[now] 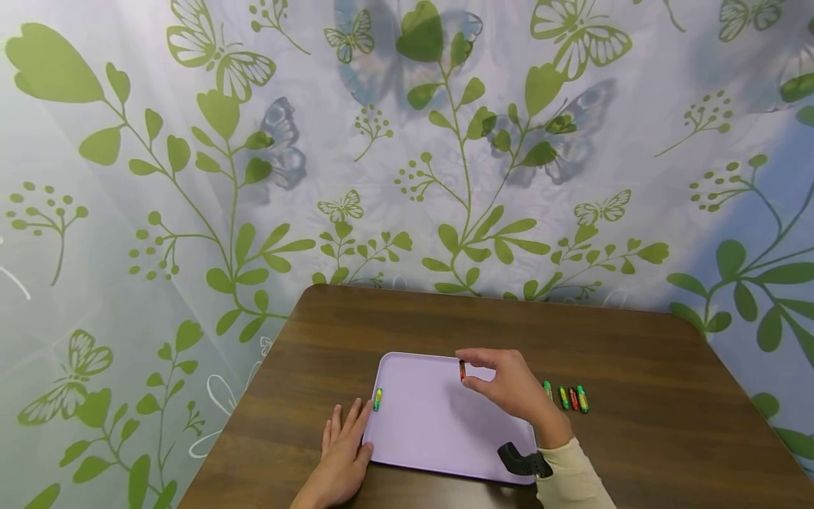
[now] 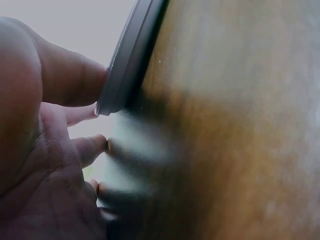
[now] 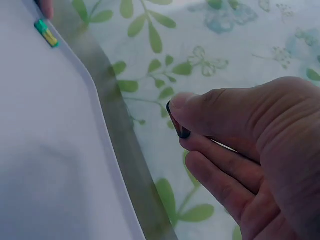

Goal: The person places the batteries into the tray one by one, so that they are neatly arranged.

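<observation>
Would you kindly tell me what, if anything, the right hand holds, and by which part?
The right hand pinches a red-and-black battery by its two ends.

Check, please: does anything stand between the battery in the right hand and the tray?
Nothing visible does: the right hand holds the red battery over bare tray; the green battery lies apart, at the tray's left edge.

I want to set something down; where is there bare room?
The table is bare right of the four batteries and behind the tray. On the tray, there's room right of the green battery; the right hand hides the far right corner. Crowded: the tray's left edge, by the left hand, and just right of the tray, where those four lie.
</observation>
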{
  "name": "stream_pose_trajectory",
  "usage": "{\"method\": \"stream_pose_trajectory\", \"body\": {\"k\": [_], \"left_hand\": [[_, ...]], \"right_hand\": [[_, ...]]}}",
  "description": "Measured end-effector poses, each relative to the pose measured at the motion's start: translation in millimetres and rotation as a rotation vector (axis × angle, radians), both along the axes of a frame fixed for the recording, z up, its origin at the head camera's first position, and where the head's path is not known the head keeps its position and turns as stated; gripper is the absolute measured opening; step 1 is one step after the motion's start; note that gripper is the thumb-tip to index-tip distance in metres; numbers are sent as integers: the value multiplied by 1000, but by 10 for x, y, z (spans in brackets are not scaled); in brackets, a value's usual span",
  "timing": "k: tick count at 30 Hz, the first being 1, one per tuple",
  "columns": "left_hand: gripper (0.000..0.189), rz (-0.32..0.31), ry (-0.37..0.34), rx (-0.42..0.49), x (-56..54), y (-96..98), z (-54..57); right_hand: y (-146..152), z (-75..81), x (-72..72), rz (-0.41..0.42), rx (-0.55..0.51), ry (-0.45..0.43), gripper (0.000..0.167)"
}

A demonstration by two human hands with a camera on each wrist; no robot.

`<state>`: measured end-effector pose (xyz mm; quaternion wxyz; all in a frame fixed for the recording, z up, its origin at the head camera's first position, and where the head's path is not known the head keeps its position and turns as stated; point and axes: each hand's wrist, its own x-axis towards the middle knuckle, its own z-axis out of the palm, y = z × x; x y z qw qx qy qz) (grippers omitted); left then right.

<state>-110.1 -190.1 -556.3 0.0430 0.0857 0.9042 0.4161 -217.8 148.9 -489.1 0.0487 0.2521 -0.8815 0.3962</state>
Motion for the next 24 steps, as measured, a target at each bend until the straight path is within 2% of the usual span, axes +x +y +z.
{"method": "stream_pose_trajectory", "body": {"k": [6, 16, 20, 24], "left_hand": [[69, -5, -3, 12, 0, -6, 4], [68, 3, 25, 2, 17, 5, 7], [67, 5, 31, -3, 21, 9, 6], [68, 3, 51, 14, 16, -4, -55]], "right_hand": [[-361, -77, -67, 47, -45, -22, 42], [-868, -369, -57, 126, -118, -40, 41], [-1048, -477, -34, 154, -101, -42, 42], [-1196, -574, -8, 152, -82, -52, 41]]}}
